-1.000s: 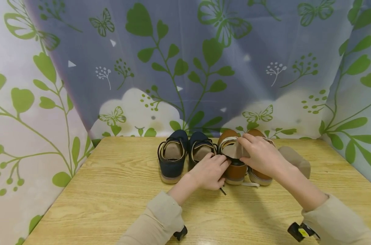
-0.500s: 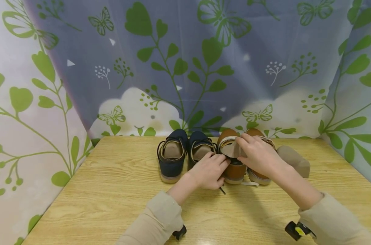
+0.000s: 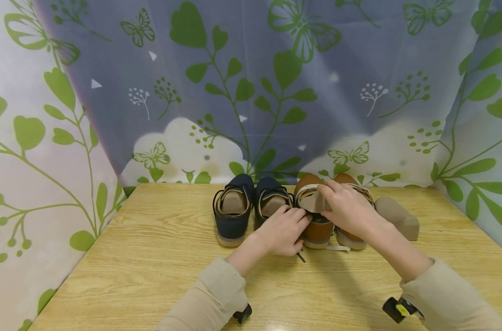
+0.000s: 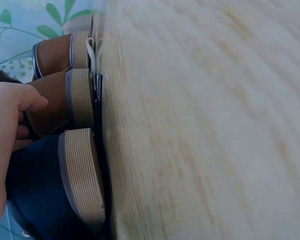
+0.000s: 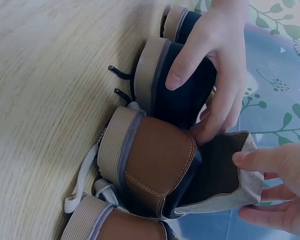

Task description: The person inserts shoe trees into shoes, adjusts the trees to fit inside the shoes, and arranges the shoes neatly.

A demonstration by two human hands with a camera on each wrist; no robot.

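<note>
In the head view, my right hand pinches a grey-brown moulded paper shoe insert between thumb and fingers. The insert stands tilted in the opening of the left brown lace-up shoe. My left hand lies between the navy and brown pairs, its fingers curled at that brown shoe's heel collar. The right brown shoe is partly hidden behind my right hand. To the left stand two navy shoes, the outer navy shoe and the inner navy shoe, each with an insert inside.
Another paper insert lies on the wooden table right of the brown pair. A white lace trails behind the brown shoes, a dark lace below my left hand. A leaf-patterned cloth hangs behind.
Hardly anything moves. My right forearm shifts slightly left; both hands stay at the left brown shoe and its insert.
</note>
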